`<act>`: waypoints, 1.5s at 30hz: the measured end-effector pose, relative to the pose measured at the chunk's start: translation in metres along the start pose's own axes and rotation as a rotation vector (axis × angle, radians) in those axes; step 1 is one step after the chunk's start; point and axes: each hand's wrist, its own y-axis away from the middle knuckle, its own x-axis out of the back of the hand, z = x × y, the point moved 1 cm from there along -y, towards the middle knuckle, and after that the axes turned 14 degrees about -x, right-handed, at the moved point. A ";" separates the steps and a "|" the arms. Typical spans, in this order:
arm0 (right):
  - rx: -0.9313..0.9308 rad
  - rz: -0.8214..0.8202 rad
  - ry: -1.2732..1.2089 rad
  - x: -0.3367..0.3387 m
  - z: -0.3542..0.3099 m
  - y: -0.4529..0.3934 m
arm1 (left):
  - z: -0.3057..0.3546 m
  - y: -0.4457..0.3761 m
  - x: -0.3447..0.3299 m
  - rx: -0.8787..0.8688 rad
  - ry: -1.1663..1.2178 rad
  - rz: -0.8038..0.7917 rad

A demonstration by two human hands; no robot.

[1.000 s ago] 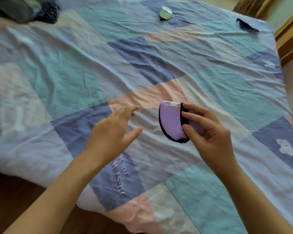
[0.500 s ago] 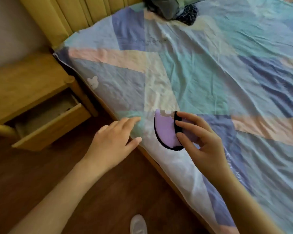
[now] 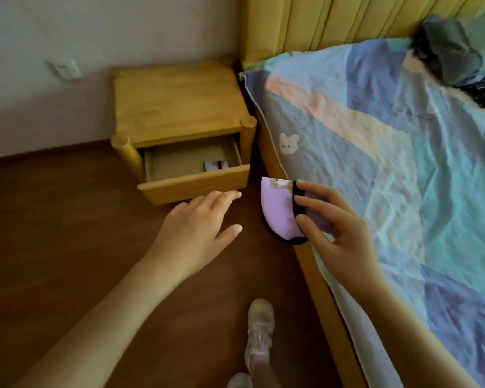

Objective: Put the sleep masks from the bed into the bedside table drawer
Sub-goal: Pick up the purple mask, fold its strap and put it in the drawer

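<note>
My right hand pinches a folded purple sleep mask with black trim and a bear print, holding it over the floor beside the bed edge. My left hand hovers with fingers apart, empty, just below the drawer front. The wooden bedside table stands against the wall with its drawer pulled out. Another purple sleep mask lies inside the drawer near its front right corner.
The bed with a patchwork sheet fills the right side, its yellow headboard behind. A heap of dark clothes lies near the headboard. Brown wooden floor is below, with my shoe on it.
The view has swung left from the bed to the bedside table. My right hand has carried the purple mask off the bed to beside the drawer, and my left hand has moved along with it.
</note>
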 end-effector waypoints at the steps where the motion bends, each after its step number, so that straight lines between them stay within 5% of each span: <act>1: 0.014 -0.027 0.001 -0.011 -0.004 -0.009 | -0.012 0.005 0.002 0.025 -0.008 0.007; 10: 0.070 -0.218 0.126 -0.111 -0.011 -0.106 | -0.116 0.018 -0.007 0.217 -0.005 0.014; 23: -0.077 -0.417 0.050 -0.254 0.036 -0.261 | -0.268 -0.043 -0.055 0.353 0.065 0.000; 34: -0.412 -0.446 0.212 -0.405 0.137 -0.345 | -0.405 -0.058 -0.101 0.274 0.133 -0.108; 45: -0.574 -0.643 0.342 -0.446 0.179 -0.388 | -0.463 -0.090 -0.140 0.182 0.189 -0.115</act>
